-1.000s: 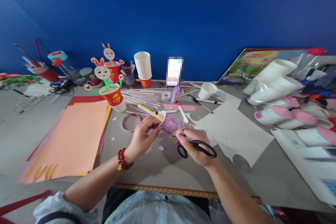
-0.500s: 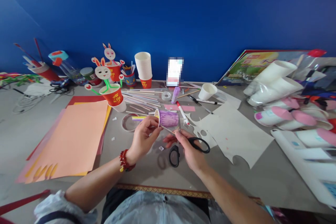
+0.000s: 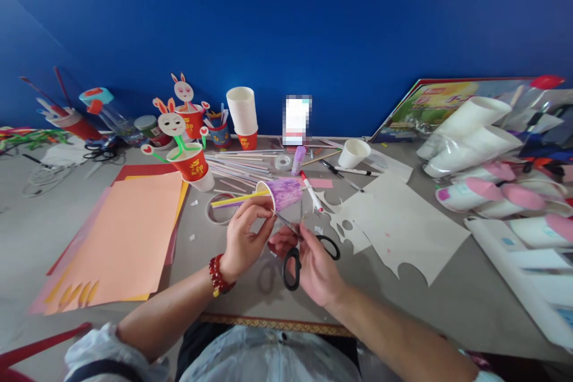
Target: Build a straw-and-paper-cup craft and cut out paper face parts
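My left hand (image 3: 247,231) pinches the rim of a paper cup (image 3: 289,193) coloured in purple streaks, which lies tilted with its mouth to the left. Yellow and purple strips (image 3: 235,197) stick out of that mouth. In my right hand (image 3: 321,265) is a pair of scissors (image 3: 292,271) with black handles, gripped near the pivot. Its blades reach up and left to the cup's rim, close to my left fingertips. The fingertips hide where the blades end. Just beyond the cup are a red-capped white marker (image 3: 310,191) and a purple glue stick (image 3: 298,161).
Coloured paper sheets (image 3: 120,233) lie on the left, cut white paper (image 3: 403,227) on the right. Behind stand rabbit-decorated red cups (image 3: 190,166), a stack of white cups (image 3: 242,110) and a phone (image 3: 296,122). A tape roll (image 3: 215,215) and several paper sticks (image 3: 239,170) lie nearby.
The cup has tilted and shifted left, so more of its mouth and strips show. My right hand has turned the scissors, with the handles moving left.
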Motion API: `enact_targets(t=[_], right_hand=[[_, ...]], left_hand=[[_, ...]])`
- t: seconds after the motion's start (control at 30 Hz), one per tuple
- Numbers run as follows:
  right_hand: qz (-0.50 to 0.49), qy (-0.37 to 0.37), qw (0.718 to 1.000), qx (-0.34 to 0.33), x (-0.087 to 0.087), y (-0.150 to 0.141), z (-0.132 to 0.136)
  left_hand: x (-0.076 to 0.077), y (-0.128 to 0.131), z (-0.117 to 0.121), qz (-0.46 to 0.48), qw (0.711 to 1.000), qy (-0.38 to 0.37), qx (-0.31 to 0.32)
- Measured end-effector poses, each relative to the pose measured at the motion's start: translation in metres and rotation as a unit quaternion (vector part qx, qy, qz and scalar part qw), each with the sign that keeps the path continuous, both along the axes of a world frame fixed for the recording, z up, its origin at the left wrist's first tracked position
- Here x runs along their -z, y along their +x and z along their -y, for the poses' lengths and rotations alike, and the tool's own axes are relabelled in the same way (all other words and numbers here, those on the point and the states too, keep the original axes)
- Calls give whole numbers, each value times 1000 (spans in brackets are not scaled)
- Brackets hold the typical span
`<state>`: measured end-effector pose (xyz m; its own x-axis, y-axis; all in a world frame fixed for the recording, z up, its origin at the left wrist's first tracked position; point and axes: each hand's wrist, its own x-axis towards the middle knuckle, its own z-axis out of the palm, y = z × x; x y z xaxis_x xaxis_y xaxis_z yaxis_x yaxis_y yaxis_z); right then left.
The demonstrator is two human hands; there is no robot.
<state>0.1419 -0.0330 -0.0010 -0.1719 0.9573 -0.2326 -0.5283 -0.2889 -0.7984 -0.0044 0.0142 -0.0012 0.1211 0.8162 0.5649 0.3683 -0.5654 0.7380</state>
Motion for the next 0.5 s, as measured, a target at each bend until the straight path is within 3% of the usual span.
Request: enact_targets(t=[0.17, 0.33, 0.5], right_hand=[[-41, -34, 999, 1, 1, -3, 3], [-4, -5, 1000, 30, 3, -5, 3], [24, 26, 997, 62, 4, -7, 5]], left_hand=[[1, 3, 4, 30, 998, -46, 10], [4, 5, 7, 66, 992, -108, 17], [5, 4, 8, 65, 993, -100, 14]])
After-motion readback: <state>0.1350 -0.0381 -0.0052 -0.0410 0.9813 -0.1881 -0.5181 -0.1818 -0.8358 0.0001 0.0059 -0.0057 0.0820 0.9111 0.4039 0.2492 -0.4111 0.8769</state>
